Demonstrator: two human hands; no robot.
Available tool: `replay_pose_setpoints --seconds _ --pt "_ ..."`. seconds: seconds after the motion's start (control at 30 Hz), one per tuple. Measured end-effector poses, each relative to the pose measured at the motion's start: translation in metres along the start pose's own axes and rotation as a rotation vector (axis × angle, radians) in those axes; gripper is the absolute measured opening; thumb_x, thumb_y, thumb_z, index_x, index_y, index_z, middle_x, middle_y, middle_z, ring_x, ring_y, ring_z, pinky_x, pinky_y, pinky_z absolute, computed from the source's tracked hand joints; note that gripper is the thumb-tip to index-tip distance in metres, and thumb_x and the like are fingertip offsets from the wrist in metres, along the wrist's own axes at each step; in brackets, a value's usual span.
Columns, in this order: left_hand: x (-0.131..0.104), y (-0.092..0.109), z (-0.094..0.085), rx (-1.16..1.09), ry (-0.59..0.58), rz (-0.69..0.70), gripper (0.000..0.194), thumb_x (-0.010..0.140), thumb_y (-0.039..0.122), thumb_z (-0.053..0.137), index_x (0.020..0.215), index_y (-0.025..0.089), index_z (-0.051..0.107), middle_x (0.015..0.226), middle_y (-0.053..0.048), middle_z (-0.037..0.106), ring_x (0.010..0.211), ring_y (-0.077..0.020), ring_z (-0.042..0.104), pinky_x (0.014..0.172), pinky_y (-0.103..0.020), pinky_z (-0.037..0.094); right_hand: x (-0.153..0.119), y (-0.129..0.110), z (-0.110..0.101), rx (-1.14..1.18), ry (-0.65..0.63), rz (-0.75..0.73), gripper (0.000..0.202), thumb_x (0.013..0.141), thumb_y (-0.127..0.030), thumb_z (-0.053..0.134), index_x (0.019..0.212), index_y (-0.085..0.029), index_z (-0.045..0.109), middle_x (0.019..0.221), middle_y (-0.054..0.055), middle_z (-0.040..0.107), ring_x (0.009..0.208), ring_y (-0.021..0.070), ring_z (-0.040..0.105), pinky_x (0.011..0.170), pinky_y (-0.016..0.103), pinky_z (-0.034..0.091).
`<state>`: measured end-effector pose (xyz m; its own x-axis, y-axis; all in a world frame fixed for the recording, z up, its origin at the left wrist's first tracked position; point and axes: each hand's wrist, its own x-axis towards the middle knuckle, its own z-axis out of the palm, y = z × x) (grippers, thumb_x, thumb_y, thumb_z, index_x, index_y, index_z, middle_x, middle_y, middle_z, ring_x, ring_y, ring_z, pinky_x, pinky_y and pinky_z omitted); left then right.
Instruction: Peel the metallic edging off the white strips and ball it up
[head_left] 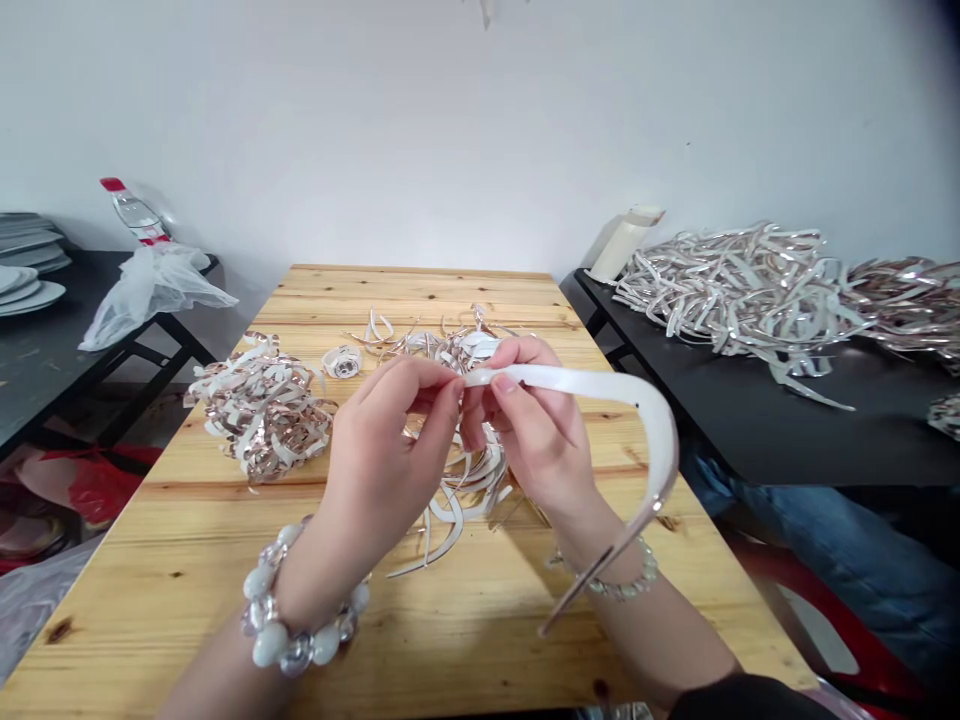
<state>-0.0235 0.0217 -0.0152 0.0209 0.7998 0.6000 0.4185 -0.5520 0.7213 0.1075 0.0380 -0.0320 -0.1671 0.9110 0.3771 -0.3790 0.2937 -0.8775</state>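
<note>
Pinching one end of a curved strip (661, 440), the left hand (382, 460) is closing its thumb and forefinger over the tip, while the right hand (544, 440) is gripping the same strip just beside, thumb on its white face. Both grips are clamping on the curved strip, which is hanging above the wooden table (465, 620), its free length arching out and drooping down in front of the right wrist. The left fingertips are hiding the tip, so I cannot tell what they are covering. Doing this well is probably calling for a light, flat pinch, so that neither thumb is creasing the band, and for two grips that are working close together, so that the short span between them is lying straight. The tail is crossing a beaded bracelet (637, 585) in view, so swinging it clear seems wise. Loose strips (487, 472) are lying tangled below; working above them is likely avoiding snags.
</note>
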Motion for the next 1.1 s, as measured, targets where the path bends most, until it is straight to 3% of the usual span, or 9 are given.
replay_pose_setpoints --seconds 0.1,0.23,0.43,0.5,0.57,0.7,0.8,0.93,1.1 --pt "0.0 -0.001 0.002 -0.076 0.031 -0.049 0.006 0.088 0.018 0.057 0.082 0.017 0.059 0.074 0.0 0.063 0.066 -0.0109 0.062 0.066 -0.026 0.049 -0.003 0.005 0.003 -0.021 0.005 -0.087 0.002 0.095 -0.025 0.047 0.096 -0.026 0.046 0.061 -0.006 0.056 0.05 0.0089 0.053 0.051 0.023 0.042" --pt "0.001 -0.001 0.006 -0.439 0.008 -0.199 0.01 0.09 0.023 0.055 0.083 0.018 0.055 0.066 0.003 0.058 0.053 -0.0081 0.057 0.057 -0.023 0.047 -0.008 0.012 0.006 -0.071 0.013 -0.19 0.007 0.096 -0.022 0.044 0.1 -0.028 0.045 0.068 -0.005 0.059 0.056 0.0101 0.057 0.055 0.025 0.046" --pt "0.003 0.002 0.01 -0.941 -0.155 -0.461 0.016 0.09 0.025 0.051 0.076 0.017 0.052 0.068 0.001 0.05 0.053 -0.0093 0.052 0.052 -0.024 0.044 -0.007 0.009 0.011 0.129 0.092 -0.132 0.008 0.094 -0.019 0.046 0.093 -0.027 0.047 0.072 -0.005 0.061 0.048 0.0085 0.053 0.047 0.024 0.043" --pt "0.004 0.0 0.008 -0.891 -0.17 -0.447 0.021 0.093 0.029 0.044 0.079 0.017 0.055 0.072 -0.001 0.053 0.059 -0.0118 0.054 0.056 -0.027 0.046 -0.005 0.006 0.009 0.127 0.097 -0.12 0.007 0.093 -0.02 0.047 0.092 -0.027 0.047 0.071 -0.005 0.061 0.047 0.0089 0.052 0.047 0.024 0.042" --pt "0.005 -0.001 0.005 -0.659 -0.145 -0.344 0.025 0.095 0.032 0.041 0.083 0.019 0.059 0.077 -0.003 0.057 0.068 -0.0145 0.056 0.064 -0.03 0.048 -0.005 0.003 0.005 0.039 0.082 -0.132 0.006 0.094 -0.022 0.047 0.093 -0.028 0.047 0.067 -0.006 0.059 0.048 0.0102 0.052 0.049 0.025 0.042" --pt "0.009 -0.003 -0.002 -0.065 -0.099 0.009 0.004 0.086 0.023 0.059 0.084 0.02 0.06 0.084 -0.003 0.061 0.081 -0.0158 0.055 0.074 -0.03 0.046 -0.005 -0.001 -0.007 -0.381 0.07 -0.203 0.005 0.094 -0.025 0.048 0.097 -0.028 0.05 0.071 -0.002 0.058 0.059 0.0134 0.055 0.058 0.029 0.044" --pt "0.01 -0.004 -0.005 0.129 -0.069 0.118 0.006 0.084 0.014 0.058 0.083 0.019 0.058 0.086 -0.003 0.061 0.084 -0.0153 0.055 0.076 -0.03 0.046 -0.004 -0.002 -0.013 -0.632 0.007 -0.284 0.009 0.094 -0.024 0.046 0.098 -0.027 0.054 0.085 0.002 0.06 0.073 0.0156 0.058 0.069 0.032 0.046" --pt "0.009 -0.006 -0.006 0.174 -0.046 0.114 0.009 0.082 0.011 0.058 0.078 0.018 0.056 0.081 -0.001 0.059 0.079 -0.0144 0.054 0.074 -0.029 0.045 -0.002 -0.002 -0.014 -0.651 -0.057 -0.282 0.01 0.094 -0.024 0.048 0.095 -0.026 0.057 0.082 0.001 0.059 0.07 0.0152 0.056 0.068 0.032 0.045" --pt "0.007 -0.005 0.0 -0.183 -0.049 -0.11 0.011 0.086 0.016 0.056 0.075 0.019 0.058 0.076 0.0 0.057 0.074 -0.013 0.052 0.069 -0.028 0.044 0.003 -0.001 -0.009 -0.138 -0.013 -0.1 0.002 0.092 -0.025 0.051 0.093 -0.025 0.052 0.064 -0.004 0.056 0.052 0.0107 0.049 0.052 0.025 0.041"
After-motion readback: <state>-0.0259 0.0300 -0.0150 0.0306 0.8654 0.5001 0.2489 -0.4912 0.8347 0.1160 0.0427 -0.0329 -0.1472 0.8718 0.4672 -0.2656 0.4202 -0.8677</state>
